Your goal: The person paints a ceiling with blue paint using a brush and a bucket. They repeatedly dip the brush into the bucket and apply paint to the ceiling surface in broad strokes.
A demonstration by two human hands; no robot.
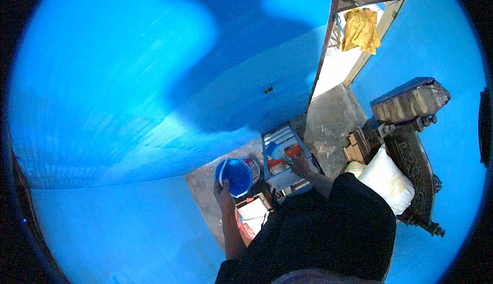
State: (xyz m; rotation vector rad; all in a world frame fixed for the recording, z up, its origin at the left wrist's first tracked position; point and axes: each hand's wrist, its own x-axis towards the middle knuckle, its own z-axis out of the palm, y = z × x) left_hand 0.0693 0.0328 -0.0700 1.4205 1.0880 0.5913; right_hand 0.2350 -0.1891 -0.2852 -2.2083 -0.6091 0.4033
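My left hand grips the pale rim of a round bucket with blue paint inside, its fingers closed at the near left edge. To the right, my right hand is closed around a wide paintbrush with a blue-coated head; an orange-red part shows beside the fingers, and the grip itself is partly hidden. The brush is held above a metal stepladder, apart from the bucket. Ahead rises a wall with uneven patches of light and darker blue, and a dark shadow falls across it.
A second container stands on the floor behind the bucket. Boxes and papers lie below my left arm. On the right are a white pillow, a carved dark wooden frame and a wrapped bundle. Yellow cloth hangs at the doorway.
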